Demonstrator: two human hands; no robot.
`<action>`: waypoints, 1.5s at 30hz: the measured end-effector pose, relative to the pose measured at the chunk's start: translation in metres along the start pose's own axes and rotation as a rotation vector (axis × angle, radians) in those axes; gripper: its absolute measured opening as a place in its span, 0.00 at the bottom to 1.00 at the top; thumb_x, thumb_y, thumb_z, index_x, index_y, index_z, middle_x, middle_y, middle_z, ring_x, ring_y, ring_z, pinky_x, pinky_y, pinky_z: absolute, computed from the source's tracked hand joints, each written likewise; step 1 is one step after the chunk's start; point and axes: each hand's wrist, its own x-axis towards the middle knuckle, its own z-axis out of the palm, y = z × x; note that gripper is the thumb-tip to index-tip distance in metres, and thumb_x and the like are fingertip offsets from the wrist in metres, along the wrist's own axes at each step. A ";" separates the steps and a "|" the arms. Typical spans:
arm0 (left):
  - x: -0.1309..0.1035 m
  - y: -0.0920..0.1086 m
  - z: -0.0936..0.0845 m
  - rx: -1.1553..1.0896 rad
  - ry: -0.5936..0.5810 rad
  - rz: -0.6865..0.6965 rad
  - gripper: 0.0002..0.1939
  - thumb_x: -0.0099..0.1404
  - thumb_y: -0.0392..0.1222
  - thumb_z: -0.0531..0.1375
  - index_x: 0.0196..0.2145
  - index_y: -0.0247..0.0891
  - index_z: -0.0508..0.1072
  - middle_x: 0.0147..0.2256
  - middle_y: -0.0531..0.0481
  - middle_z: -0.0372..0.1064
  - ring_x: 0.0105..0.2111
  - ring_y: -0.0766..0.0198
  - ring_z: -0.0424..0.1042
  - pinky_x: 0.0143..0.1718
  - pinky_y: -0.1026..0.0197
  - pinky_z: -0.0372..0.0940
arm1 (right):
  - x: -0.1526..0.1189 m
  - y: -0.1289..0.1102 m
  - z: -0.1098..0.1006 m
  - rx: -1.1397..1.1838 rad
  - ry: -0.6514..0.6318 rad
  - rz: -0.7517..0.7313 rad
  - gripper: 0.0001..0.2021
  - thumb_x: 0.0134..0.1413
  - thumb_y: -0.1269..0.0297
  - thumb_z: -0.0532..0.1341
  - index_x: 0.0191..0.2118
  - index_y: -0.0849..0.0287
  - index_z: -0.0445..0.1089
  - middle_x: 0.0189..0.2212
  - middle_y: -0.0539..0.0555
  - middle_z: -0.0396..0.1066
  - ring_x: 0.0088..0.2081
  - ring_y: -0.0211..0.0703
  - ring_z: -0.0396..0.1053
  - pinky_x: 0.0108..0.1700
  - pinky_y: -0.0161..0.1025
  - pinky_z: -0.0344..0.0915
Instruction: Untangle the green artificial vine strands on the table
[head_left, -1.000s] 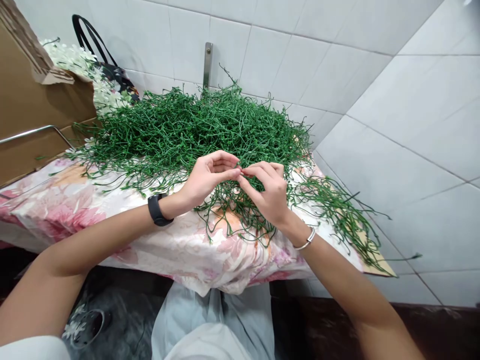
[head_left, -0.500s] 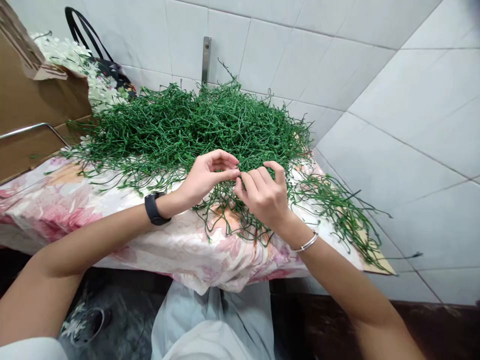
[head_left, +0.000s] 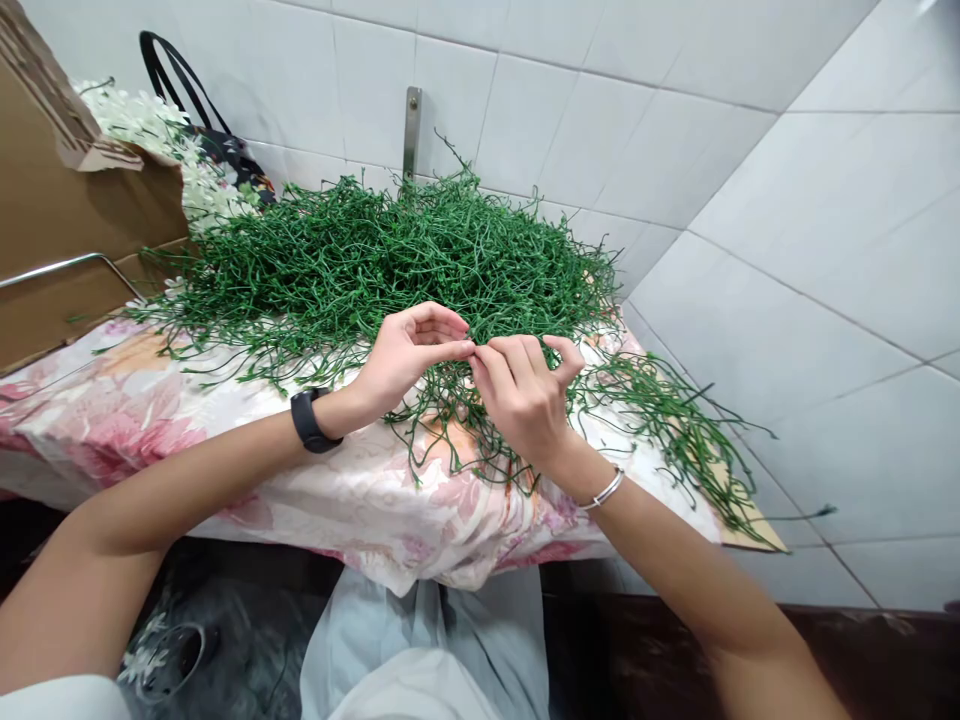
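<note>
A large heap of thin green artificial stems (head_left: 390, 250) lies on a floral cloth (head_left: 300, 510). Just in front of the heap, my left hand (head_left: 416, 350) has its thumb and fingertips pinched together, with a black band on the wrist. My right hand (head_left: 525, 390), a silver bangle on its wrist, meets it fingertip to fingertip, its fingers curled in. Whatever sits between the fingertips is too small and covered to make out. Loose stems (head_left: 442, 420) spread over the cloth beneath both hands.
A cardboard box (head_left: 90, 220) stands at the left with a metal rod across it. White artificial flowers (head_left: 217, 195) and a black-handled bag (head_left: 225, 150) are behind it. More stems (head_left: 675, 410) lie at the right on cardboard. White tiled walls (head_left: 825, 250) close off the back and right.
Both hands stay together at nearly the same spot. My right hand's index finger has shifted slightly outward, and the view has tilted a little.
</note>
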 end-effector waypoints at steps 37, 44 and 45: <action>0.001 0.006 0.000 -0.012 0.058 0.019 0.14 0.45 0.35 0.66 0.32 0.33 0.70 0.31 0.50 0.69 0.32 0.69 0.69 0.38 0.64 0.65 | 0.005 0.011 0.003 0.481 -0.077 0.152 0.09 0.54 0.69 0.54 0.42 0.61 0.64 0.40 0.56 0.70 0.45 0.41 0.65 0.48 0.42 0.59; 0.007 0.002 -0.004 -0.098 -0.235 -0.258 0.10 0.58 0.41 0.56 0.27 0.31 0.72 0.27 0.48 0.69 0.23 0.68 0.68 0.31 0.62 0.63 | 0.005 0.017 0.000 0.256 -0.049 -0.032 0.11 0.55 0.72 0.53 0.44 0.64 0.64 0.35 0.56 0.71 0.36 0.39 0.65 0.46 0.41 0.58; 0.008 0.001 -0.004 -0.119 -0.274 -0.275 0.12 0.59 0.42 0.54 0.27 0.31 0.72 0.27 0.47 0.69 0.23 0.68 0.68 0.30 0.61 0.63 | 0.004 0.018 0.000 0.230 -0.046 -0.056 0.11 0.55 0.72 0.53 0.44 0.65 0.64 0.34 0.55 0.71 0.36 0.39 0.64 0.46 0.41 0.58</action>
